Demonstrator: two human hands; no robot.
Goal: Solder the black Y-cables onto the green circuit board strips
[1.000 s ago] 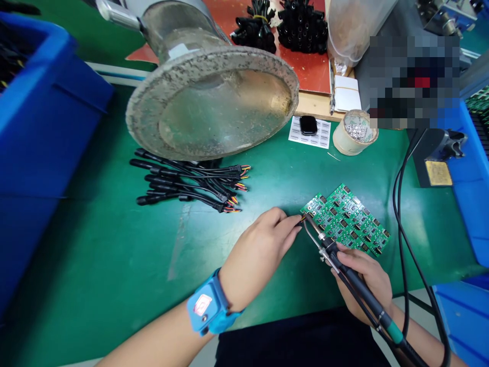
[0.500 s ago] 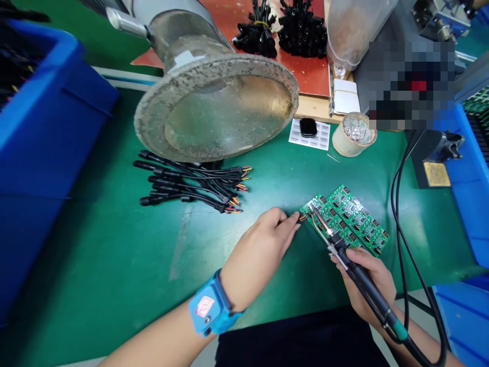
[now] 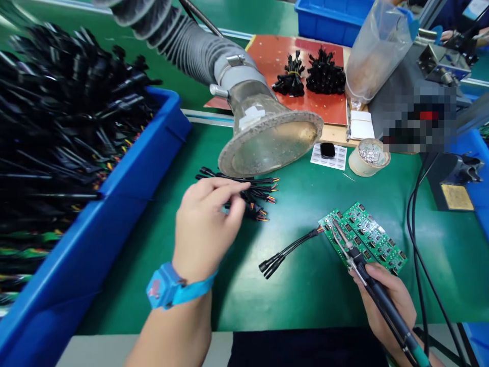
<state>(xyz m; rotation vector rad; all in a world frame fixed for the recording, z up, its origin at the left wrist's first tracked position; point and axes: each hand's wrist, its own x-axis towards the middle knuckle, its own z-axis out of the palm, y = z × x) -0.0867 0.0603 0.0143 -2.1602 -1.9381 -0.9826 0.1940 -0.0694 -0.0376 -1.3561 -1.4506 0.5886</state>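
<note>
My left hand (image 3: 208, 219), with a blue wrist strap (image 3: 179, 291), reaches over a pile of black cables (image 3: 260, 191) with bare coloured wire ends. Its thumb and index finger are a little apart at the pile, and no cable shows lifted in them. A soldering iron (image 3: 372, 288) with a thin tube along its side is gripped in my right hand (image 3: 393, 300). The iron's tip is over the left green circuit board (image 3: 332, 227). From that board's corner a forked black cable (image 3: 292, 250) runs left across the mat. Beside it lies a second circuit board (image 3: 376, 237).
A fume extraction hood (image 3: 267, 148) hangs above the cable pile. At left stands a blue bin (image 3: 168, 132) heaped with black cables. Behind the boards are a roll holding silvery bits (image 3: 369, 158), a label sheet (image 3: 319, 162) and an iron stand (image 3: 439, 188). Black cords (image 3: 414, 239) hang at right.
My left hand has left the wires at the board's corner and moved left to the cable pile. The forked cable stays at the board. The view has shifted left; the right hand keeps the iron there.
</note>
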